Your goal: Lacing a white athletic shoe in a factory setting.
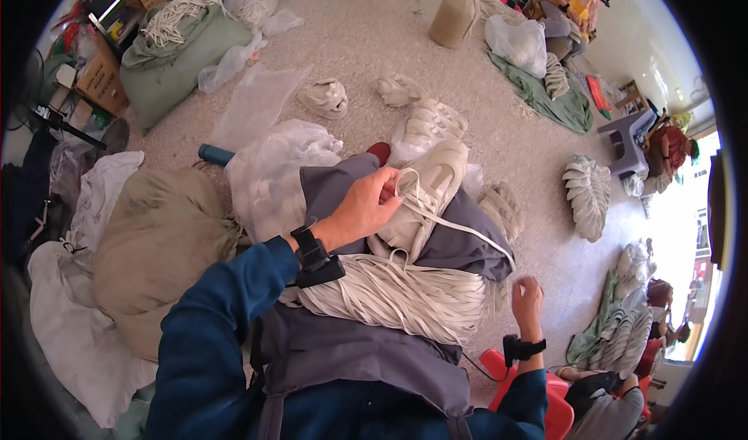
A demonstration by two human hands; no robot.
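Note:
A cream-white sneaker point(427, 193) lies on my grey-aproned lap. My left hand point(366, 206) grips its tongue and upper by the lacing. A flat white lace point(460, 230) runs from the shoe's eyelets down to the right, stretched toward my right hand point(527, 298), whose fingers are pinched on the lace's end. A thick bundle of loose white laces point(397, 292) rests across my lap below the shoe. Both wrists wear black bands.
More white sneakers point(326, 97) lie on the speckled floor, with stacked rows point(588, 195) at right. Clear plastic bags point(269, 160), a tan sack point(156, 245), a green sack of laces point(175, 47), a jug point(453, 19) and seated people at the right edge surround me.

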